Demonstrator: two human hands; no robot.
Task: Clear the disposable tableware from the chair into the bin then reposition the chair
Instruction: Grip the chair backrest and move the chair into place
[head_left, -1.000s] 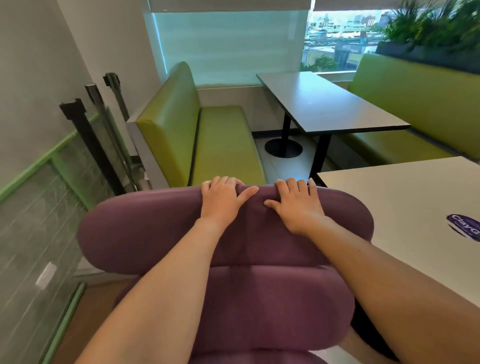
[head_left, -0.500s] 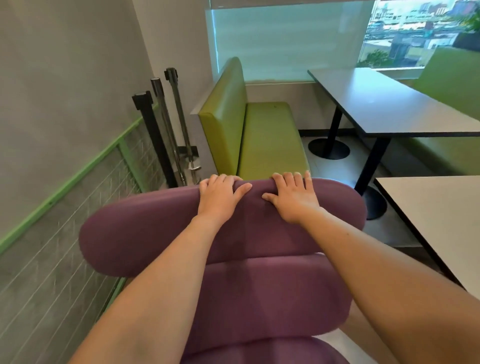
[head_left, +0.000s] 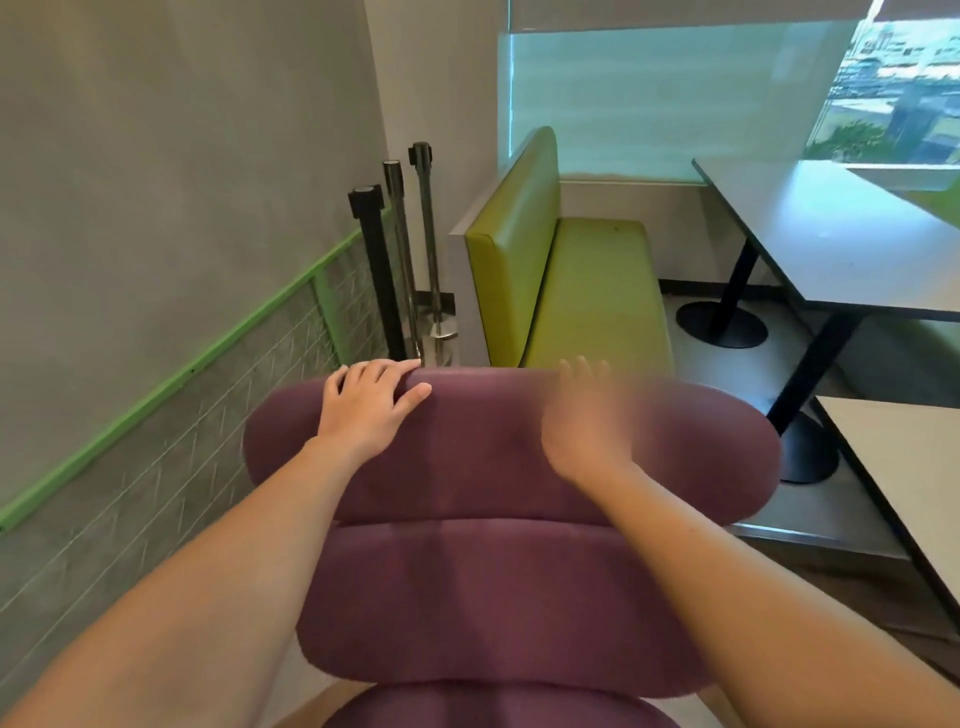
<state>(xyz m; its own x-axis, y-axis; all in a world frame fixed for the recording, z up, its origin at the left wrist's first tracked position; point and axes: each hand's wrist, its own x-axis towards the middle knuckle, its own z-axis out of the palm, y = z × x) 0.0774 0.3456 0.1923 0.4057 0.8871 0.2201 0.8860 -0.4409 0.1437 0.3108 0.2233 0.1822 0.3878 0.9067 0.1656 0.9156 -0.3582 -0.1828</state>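
Chair (head_left: 498, 545) in purple padding fills the lower centre of the frame, seen from behind its backrest.

The top roll of the backrest is gripped at centre-left by the left hand (head_left: 366, 410), its fingers curled over the upper edge and its thumb laid along the near face. The right hand (head_left: 584, 421) is seen blurred at centre-right, fingers extended and spread in front of the same roll; whether it touches the padding cannot be told. A green bench (head_left: 566, 291) is seen just beyond the chair, at centre. Three stanchion posts (head_left: 397, 260) are stood left of the bench, against the grey wall (head_left: 156, 156) in the upper left. A dark table (head_left: 852, 234) is placed at the upper right, and a white table (head_left: 914, 467) at the right edge.
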